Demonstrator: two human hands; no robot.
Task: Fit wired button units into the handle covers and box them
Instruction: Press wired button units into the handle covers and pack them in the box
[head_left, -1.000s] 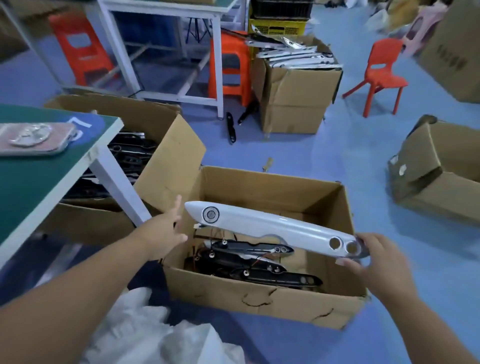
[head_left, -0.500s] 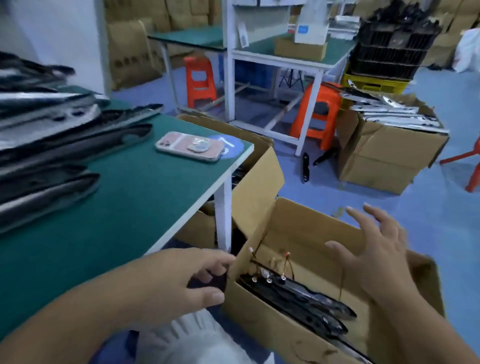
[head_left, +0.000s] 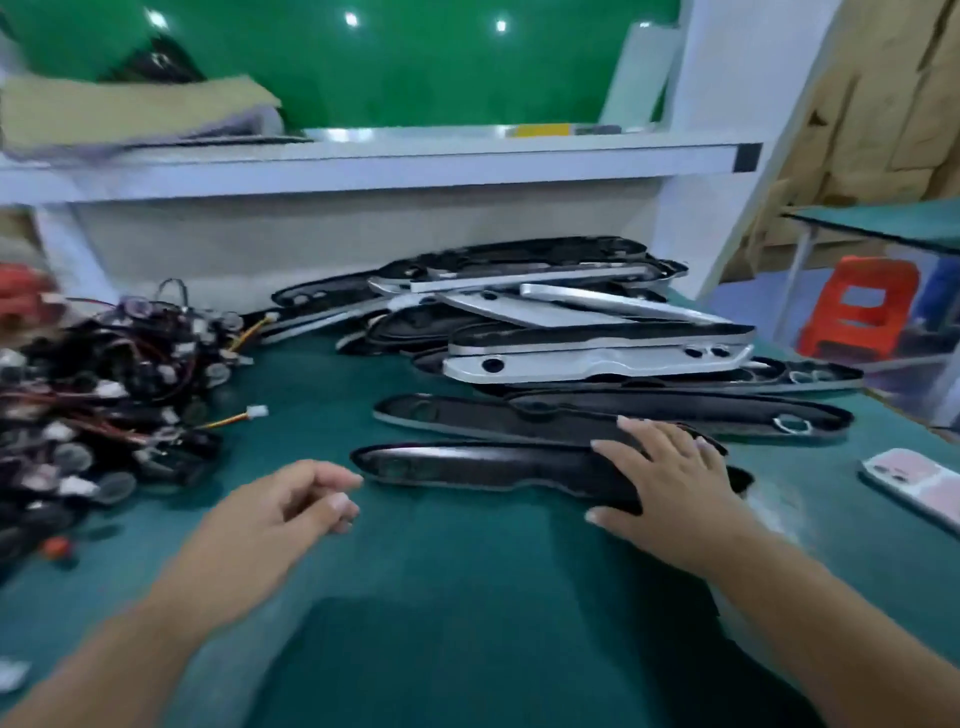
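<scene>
On green matting (head_left: 467, 597), right hand (head_left: 670, 478) lies flat on a long glossy black handle cover (head_left: 467, 465) (hollow side up); left hand (head_left: 280, 514), loosely curled, empty, beside its tip.

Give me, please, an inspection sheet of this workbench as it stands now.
Surface: green table, which carries the parts listed below.
Job's things: nearest handle cover lies dark side up; pile of handle covers, black and silver, lies behind it; heap of wired button units sits at the left.
Clutter: phone near the right edge.
Grippers: left hand is loosely curled and holds nothing; right hand rests with its fingers straight on the nearest handle cover.
Cables: loose lead with a white connector trails out of the heap.
Surroundings: white shelf above; orange stool to the right.
</scene>
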